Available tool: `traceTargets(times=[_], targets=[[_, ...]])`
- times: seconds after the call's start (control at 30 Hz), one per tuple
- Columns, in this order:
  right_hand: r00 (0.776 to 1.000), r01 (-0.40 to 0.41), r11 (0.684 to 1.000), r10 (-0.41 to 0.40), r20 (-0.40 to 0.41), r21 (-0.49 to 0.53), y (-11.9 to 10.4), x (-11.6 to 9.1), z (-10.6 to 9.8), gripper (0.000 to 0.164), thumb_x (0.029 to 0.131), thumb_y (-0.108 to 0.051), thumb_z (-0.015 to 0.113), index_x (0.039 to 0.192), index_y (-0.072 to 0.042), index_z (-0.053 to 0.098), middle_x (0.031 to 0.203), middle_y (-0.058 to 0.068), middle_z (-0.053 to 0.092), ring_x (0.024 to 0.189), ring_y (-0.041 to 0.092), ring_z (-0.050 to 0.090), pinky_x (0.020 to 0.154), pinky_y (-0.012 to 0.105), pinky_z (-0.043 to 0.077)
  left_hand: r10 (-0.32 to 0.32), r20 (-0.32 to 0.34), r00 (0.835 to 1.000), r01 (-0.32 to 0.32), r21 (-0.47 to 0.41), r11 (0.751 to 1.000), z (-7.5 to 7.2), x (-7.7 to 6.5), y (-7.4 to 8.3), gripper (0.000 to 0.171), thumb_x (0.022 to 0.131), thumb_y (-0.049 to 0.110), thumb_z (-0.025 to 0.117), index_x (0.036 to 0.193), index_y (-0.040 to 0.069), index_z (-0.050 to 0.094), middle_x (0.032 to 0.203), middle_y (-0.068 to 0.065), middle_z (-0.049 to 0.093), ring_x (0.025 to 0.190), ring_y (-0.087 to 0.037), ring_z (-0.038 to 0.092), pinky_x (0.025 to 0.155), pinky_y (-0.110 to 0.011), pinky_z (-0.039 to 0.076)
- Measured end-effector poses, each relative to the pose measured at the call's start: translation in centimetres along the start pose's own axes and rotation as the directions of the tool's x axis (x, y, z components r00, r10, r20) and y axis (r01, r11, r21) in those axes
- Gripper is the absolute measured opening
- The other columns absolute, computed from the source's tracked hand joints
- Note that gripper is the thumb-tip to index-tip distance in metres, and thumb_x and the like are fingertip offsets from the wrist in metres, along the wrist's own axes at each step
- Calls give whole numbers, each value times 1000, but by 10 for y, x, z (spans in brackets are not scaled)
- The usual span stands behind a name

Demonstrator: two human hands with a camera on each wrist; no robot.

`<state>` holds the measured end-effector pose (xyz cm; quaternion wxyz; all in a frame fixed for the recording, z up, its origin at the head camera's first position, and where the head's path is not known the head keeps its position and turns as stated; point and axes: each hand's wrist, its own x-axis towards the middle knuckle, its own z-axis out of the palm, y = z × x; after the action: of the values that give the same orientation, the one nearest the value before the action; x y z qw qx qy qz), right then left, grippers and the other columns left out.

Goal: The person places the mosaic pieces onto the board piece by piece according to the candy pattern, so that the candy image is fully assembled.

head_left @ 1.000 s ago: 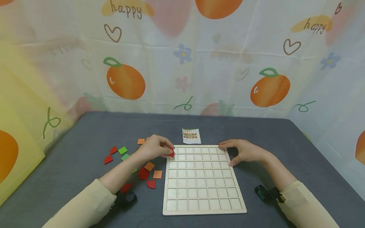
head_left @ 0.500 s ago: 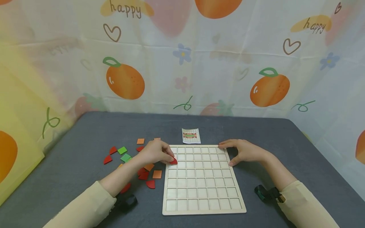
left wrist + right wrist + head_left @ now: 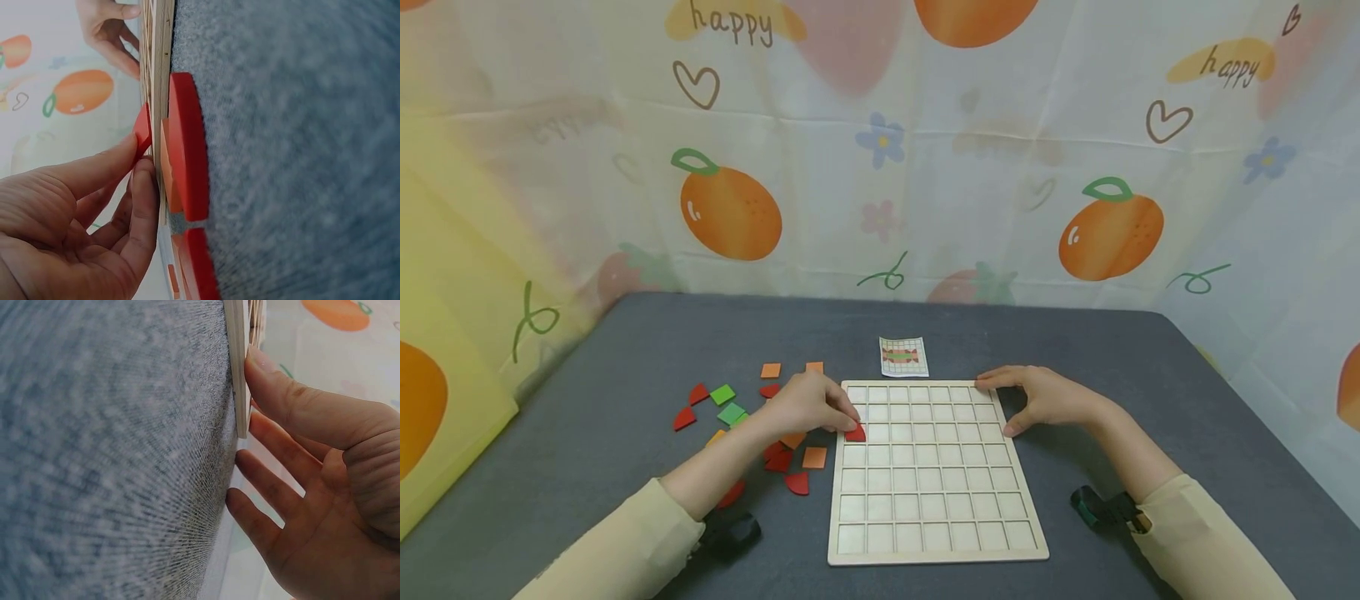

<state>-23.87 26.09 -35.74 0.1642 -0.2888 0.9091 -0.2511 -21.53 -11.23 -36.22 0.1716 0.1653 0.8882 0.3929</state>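
Note:
My left hand [image 3: 808,404] pinches a red quarter-circle piece [image 3: 855,433] between thumb and fingers, over the third row from the back in the left column of a pale wooden grid board [image 3: 936,557]. Close up in the left wrist view, the red piece [image 3: 144,128] sits tilted against the board's surface, fingertips right at its edge. At the far right corner, my right hand [image 3: 1048,396] rests with its thumb on the side edge and fingers along the back edge. From the right wrist, the thumb lies on the board's rim [image 3: 237,375], the other fingers spread.
Left of the board lie loose red quarter-circle pieces [image 3: 797,483], orange squares [image 3: 814,457] and green pieces [image 3: 722,395]; my left forearm covers some. Behind the board is a small card [image 3: 904,357] with a printed grid pattern. A patterned curtain [image 3: 880,208] hangs behind the table.
The left hand has brought the red quarter-circle piece from the board's back left corner toward me, to the third row, and turned it flatter. The right hand stays put.

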Motion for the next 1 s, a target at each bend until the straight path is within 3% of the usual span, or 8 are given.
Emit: traceTargets(times=[0.33, 0.53, 1.0], targets=[[1000, -7, 1000, 7, -6, 6, 0, -2, -1, 76, 75, -28, 85, 142, -10, 54, 151, 16, 48, 143, 44, 37, 109, 62, 36, -7, -34, 999, 7, -9, 1000, 3, 0, 5, 9, 81, 11, 79, 88, 9, 73, 75, -2, 73, 66, -11, 64, 65, -26, 52], [1000, -15, 1000, 15, -4, 3, -1, -1, -1, 76, 75, -27, 85, 142, -10, 53, 151, 17, 47, 143, 44, 37, 109, 63, 36, 16, -32, 999, -14, 39, 999, 3, -1, 5, 3, 82, 12, 79, 81, 10, 76, 73, -2, 73, 65, -12, 62, 62, -26, 50], [999, -32, 999, 32, -1, 25, -2, 0, 0, 76, 75, -25, 85, 142, -10, 53, 153, 15, 46, 145, 44, 34, 110, 63, 34, 31, -33, 999, -30, 45, 999, 5, -1, 2, 4, 80, 10, 80, 84, 11, 80, 74, -2, 76, 65, -9, 64, 63, -25, 52]])
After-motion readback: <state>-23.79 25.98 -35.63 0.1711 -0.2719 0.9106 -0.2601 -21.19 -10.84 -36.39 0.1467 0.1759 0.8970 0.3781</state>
